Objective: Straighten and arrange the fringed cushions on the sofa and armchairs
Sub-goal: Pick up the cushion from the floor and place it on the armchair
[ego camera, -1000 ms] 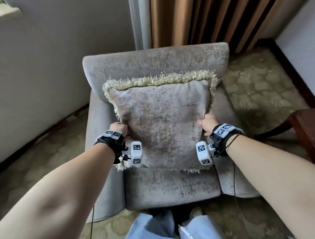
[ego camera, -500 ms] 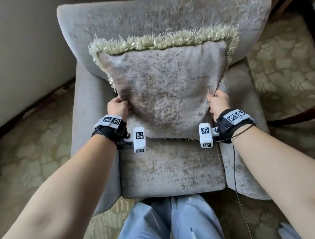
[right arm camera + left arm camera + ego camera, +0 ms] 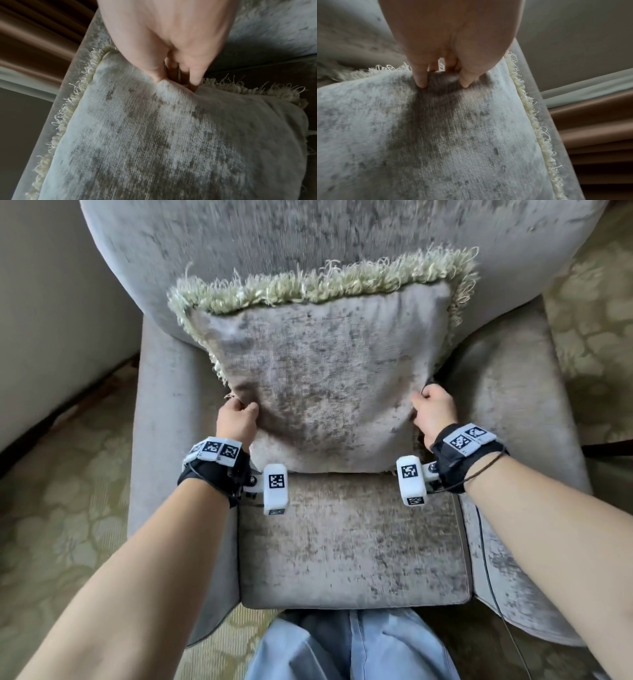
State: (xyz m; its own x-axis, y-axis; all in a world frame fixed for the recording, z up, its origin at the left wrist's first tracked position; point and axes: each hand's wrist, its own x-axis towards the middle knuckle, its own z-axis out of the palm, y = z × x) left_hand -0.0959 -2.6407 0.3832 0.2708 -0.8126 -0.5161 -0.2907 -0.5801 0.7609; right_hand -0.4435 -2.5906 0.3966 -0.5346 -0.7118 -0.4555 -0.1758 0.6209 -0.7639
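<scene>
Propped upright against the far backrest of the grey velvet armchair [image 3: 342, 546]: the square grey velvet cushion with pale cream fringe [image 3: 318, 378], lower edge on the seat pad. Left hand [image 3: 238, 419] curled and pinching the cushion's lower left edge, fabric bunched between fingertips [image 3: 421, 81]; right hand [image 3: 433, 414] curled likewise around the lower right edge. Likely trouble: pulling unevenly, leaving the cushion tilted toward one armrest; tugging on loose cover alone, creasing it without shifting the filling; trapping fringe underneath or behind; letting go too early, so a soft cushion slumps forward onto the seat.
</scene>
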